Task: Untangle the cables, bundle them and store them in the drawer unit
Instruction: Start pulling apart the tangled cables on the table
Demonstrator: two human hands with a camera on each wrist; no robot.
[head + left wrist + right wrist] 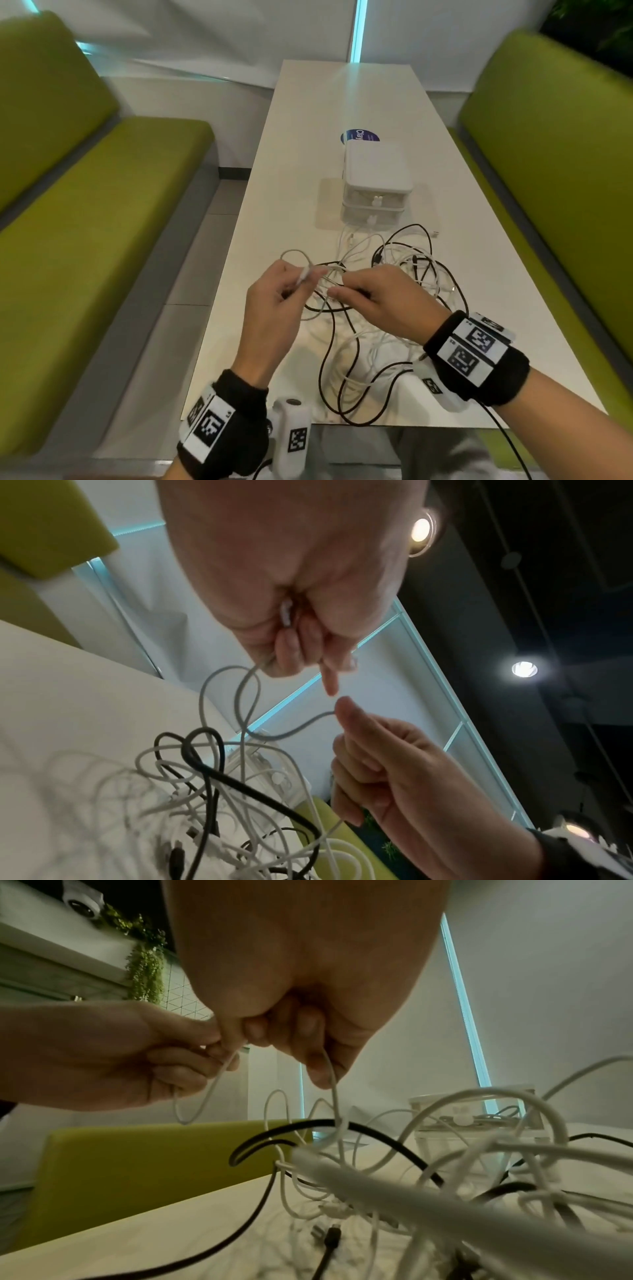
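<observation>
At the near end of the white desk (428, 144), both hands work just above the tangle of cables (394, 308). Step in hand, as I judge it: untangling, with one thin white cable (294, 254) being drawn clear of the heap; nothing is bundled and none of the loose heap is stored yet.

Left hand (274, 308): fingers curled, thumb and forefinger pinching the white cable close to its plug end. In the left wrist view a white connector sits deep in the palm and the cable leaves the fist in a loop.

Right hand (380, 301): fingers curled, clamped on a white cable, apparently the same one, a little further along. In the right wrist view the cable runs down from the fingertips (318, 1074) into the heap, where a black cable (308, 1123) crosses it. The two hands are nearly touching.

Next move, by my reading: slide the right hand along the cable while the left keeps the plug end fixed, lifting the strand over the black loops rather than pulling hard, which would probably tighten the knots.

Beyond the hands, black and white strands lie crossed on the desk. Farther off stands the white drawer unit (376, 185), both drawers pushed in, with a blue sticker (359, 135) behind it.
</observation>
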